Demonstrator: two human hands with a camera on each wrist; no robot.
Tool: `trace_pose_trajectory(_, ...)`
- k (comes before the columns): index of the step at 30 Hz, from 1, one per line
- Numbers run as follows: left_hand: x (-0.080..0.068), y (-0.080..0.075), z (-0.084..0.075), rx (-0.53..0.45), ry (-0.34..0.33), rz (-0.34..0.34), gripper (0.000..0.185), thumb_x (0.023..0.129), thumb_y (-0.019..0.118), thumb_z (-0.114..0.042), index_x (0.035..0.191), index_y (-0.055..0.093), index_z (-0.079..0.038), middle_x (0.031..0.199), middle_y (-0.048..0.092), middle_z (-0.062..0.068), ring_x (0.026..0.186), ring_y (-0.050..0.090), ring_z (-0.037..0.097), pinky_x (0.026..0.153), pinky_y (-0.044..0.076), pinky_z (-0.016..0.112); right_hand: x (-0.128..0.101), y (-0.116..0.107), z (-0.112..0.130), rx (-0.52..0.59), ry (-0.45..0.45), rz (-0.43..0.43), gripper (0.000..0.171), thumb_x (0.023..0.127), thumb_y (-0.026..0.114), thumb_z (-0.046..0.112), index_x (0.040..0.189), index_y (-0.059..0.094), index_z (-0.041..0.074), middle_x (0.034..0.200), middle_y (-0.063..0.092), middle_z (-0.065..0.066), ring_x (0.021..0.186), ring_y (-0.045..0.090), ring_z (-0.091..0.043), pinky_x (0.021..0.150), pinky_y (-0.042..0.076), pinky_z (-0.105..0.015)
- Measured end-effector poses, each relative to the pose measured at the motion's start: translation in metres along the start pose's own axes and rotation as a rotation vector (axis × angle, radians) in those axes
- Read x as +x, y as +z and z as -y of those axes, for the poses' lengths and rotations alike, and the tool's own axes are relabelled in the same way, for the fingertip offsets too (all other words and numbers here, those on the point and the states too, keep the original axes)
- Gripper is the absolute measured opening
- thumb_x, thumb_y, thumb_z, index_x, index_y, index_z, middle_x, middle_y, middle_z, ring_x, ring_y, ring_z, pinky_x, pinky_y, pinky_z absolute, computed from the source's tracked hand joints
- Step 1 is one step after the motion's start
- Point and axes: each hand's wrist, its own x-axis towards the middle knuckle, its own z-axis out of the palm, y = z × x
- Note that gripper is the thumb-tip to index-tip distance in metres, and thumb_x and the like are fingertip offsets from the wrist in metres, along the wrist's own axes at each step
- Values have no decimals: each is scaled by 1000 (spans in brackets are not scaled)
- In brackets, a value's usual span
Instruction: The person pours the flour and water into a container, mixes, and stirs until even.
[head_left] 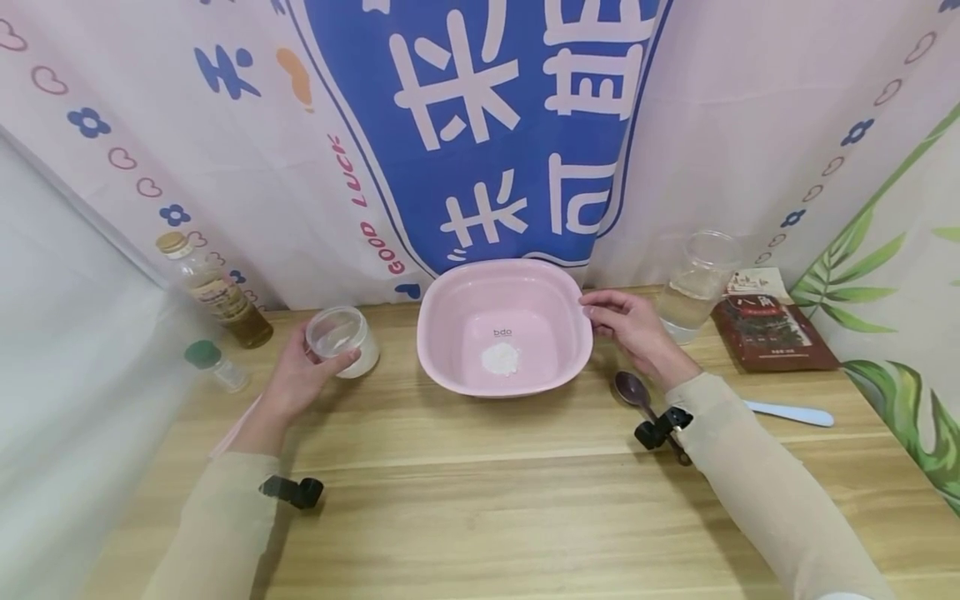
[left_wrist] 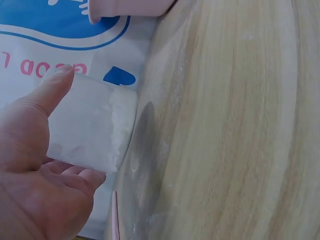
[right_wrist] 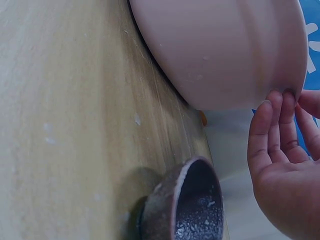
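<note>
A clear jar [head_left: 363, 358] with white powder in its lower part stands at the left of the table. My left hand [head_left: 296, 375] grips it from the left, thumb across the near side; in the left wrist view the fingers curl behind the jar [left_wrist: 87, 125]. At the back middle sits a pink basin [head_left: 442, 333] with a small heap of white powder [head_left: 501, 358] on its floor. My right hand [head_left: 630, 329] pinches the basin's right rim, its fingertips under the edge in the right wrist view.
A dark spoon [head_left: 632, 390] lies below my right wrist, powder residue in its bowl. At left stand an oil bottle [head_left: 225, 304] and a green-capped bottle [head_left: 217, 367]. At right are a water-filled container [head_left: 686, 304], a brown packet [head_left: 776, 333] and a light-blue handled utensil [head_left: 795, 413].
</note>
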Motion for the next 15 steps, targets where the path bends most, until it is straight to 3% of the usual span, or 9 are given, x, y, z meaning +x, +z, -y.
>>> trace_pose_trajectory(15, 11, -7, 21, 24, -2, 29, 102, 98, 81, -32, 170, 16, -1, 170, 31, 32, 158, 32, 53, 129, 33, 64, -1, 1, -2, 44, -8, 8, 24, 105, 63, 0, 127, 66, -8, 103, 76, 7, 89, 73, -5, 82, 64, -21)
